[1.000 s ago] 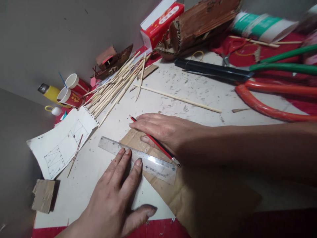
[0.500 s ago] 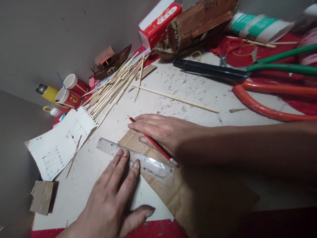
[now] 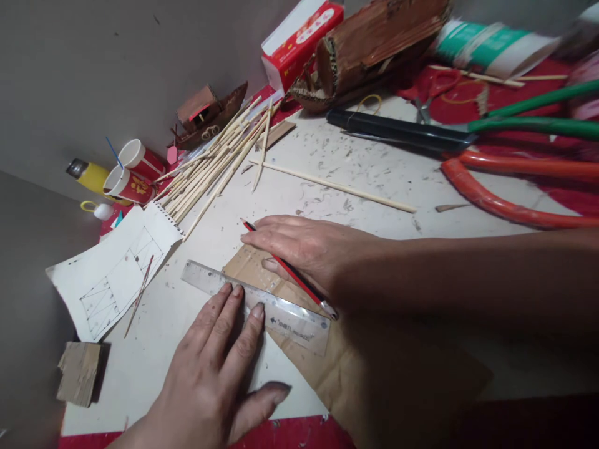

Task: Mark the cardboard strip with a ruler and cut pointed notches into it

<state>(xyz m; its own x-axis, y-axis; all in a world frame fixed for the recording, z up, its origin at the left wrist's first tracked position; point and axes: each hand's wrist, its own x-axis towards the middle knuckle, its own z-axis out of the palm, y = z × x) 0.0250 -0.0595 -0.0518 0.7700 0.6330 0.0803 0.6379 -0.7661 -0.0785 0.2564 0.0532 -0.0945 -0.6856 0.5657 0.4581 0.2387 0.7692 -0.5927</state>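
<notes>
Red cup (image 3: 139,188) beyond ruler (image 3: 286,313), blue stick (image 3: 113,149) inside

Pencil (image 3: 290,270) is showing red and black stripes; cardboard (image 3: 337,377) is showing brown; cylinder (image 3: 496,47) is displaying green-and-white bands.

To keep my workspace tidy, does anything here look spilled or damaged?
Small dark scraps litter the flat white work surface beyond the right hand, like spilled debris. At far left, the brown layered cardboard block has a ragged edge, as if torn.
</notes>
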